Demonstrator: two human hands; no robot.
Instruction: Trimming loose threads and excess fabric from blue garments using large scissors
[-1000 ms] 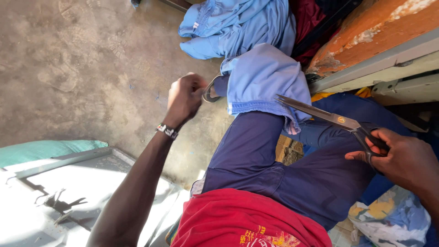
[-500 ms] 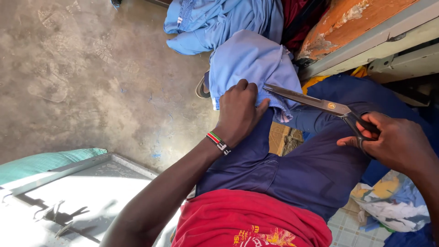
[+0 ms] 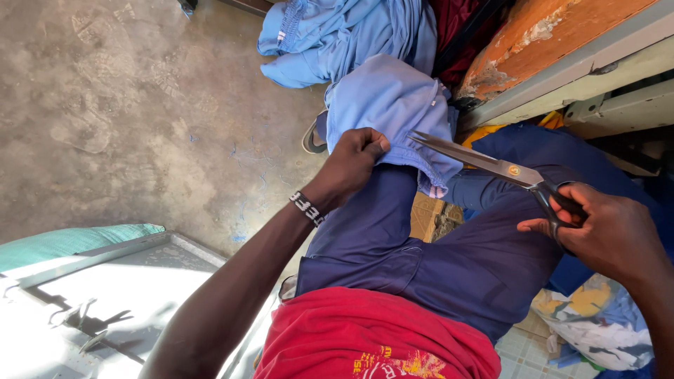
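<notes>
Head view: left hand [image 3: 354,165] pinches light-blue cloth [image 3: 390,105]; right hand [image 3: 604,231] grips open scissors [image 3: 491,165].

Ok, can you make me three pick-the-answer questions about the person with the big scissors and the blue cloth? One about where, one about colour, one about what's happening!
1. Where does the light blue cloth lie?
A. over the person's knee
B. on the metal sheet
C. on the orange ledge

2. What colour is the shirt?
A. green
B. red
C. white

3. How are the long steel scissors?
A. lying on the floor
B. closed, hanging on a wall
C. blades slightly apart at the cloth's edge

Answers:
1 A, it drapes over the navy trouser leg, gripped by the left hand.
2 B, red shows at the bottom.
3 C, the right hand holds the handles, tips parted by the hem.
</notes>
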